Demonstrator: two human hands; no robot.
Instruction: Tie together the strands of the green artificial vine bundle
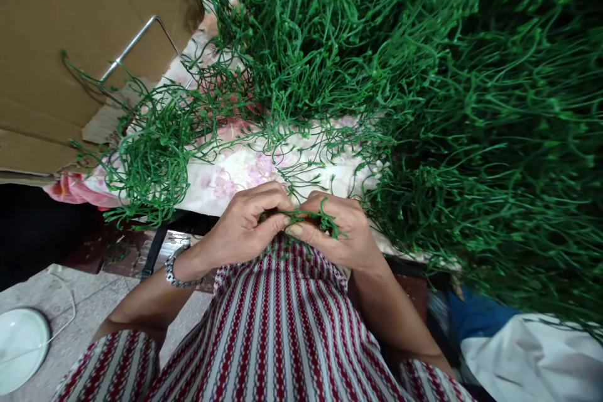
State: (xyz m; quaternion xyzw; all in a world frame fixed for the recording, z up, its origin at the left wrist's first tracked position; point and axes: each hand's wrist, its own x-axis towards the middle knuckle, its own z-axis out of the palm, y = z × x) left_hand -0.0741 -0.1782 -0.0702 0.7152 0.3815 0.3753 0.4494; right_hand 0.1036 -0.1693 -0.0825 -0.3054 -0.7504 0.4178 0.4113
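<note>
Landmark: floral cloth. At its near edge, we hold our left hand and right hand together, fingertips pinching green strands. On its left, a small clump; rightward, a large heap. Handheld piece seemingly unfinished; piles' status, we cannot tell.

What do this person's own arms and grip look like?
The left grip and right grip are gloveless. A silvery, linked metal band circles the left wrist; the right wrist shows none. Short, red-and-white striped fabric sleeves end around the elbows.
</note>
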